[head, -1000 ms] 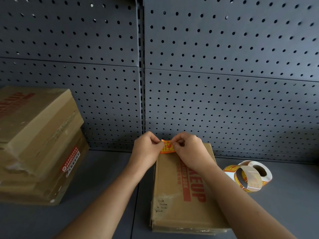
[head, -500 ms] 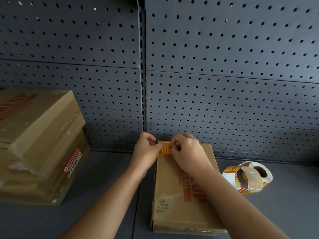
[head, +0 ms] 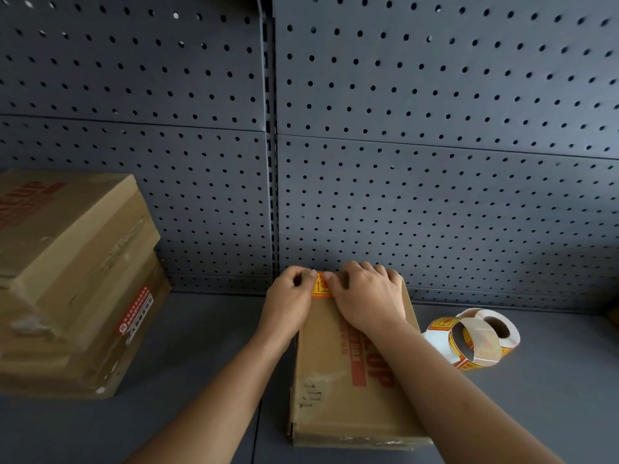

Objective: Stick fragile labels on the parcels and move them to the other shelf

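- A flat brown cardboard parcel point(head: 351, 380) with red print is seen lying on the dark grey metal shelf point(head: 201, 363), lower centre of the frame.
- An orange-and-yellow fragile label point(head: 321, 285) is held against the parcel's far left corner.
- The label's left edge is pinched by the curled fingers of the left hand point(head: 291, 296).
- The right hand point(head: 368, 296) is laid over the parcel's far end, thumb pressed to the label's right edge.
- A roll of matching labels point(head: 475, 339) is seen right of the parcel, and two stacked cardboard boxes point(head: 67, 279) at the left edge.
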The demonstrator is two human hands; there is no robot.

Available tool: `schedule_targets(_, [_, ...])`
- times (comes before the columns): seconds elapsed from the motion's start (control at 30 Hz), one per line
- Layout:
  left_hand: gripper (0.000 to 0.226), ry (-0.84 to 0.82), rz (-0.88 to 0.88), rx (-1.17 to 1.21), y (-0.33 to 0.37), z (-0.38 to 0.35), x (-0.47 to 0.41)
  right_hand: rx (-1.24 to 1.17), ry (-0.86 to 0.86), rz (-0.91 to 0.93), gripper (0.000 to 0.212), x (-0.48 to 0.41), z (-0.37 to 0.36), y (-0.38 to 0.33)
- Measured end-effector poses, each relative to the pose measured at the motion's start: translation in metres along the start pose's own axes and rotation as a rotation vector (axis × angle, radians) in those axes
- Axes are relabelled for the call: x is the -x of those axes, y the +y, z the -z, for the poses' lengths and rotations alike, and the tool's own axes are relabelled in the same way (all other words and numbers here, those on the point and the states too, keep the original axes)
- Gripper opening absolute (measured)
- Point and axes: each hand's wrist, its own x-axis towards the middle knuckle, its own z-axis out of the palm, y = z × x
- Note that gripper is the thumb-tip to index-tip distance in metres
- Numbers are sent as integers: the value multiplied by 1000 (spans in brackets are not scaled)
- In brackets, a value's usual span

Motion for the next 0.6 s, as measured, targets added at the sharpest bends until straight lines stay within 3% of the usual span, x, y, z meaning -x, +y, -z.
schedule_targets(0.23, [28, 30, -38, -99, 2, -2, 2, -25, 43, -2, 38, 0, -2, 3])
schedule_targets(0.47, [25, -4, -16, -28, 0, 0, 3, 8, 11, -5, 56, -1, -3, 0])
schedule_targets(0.6, [28, -47, -17, -111, 2, 2, 3, 38, 8, 11, 52, -1, -4, 0])
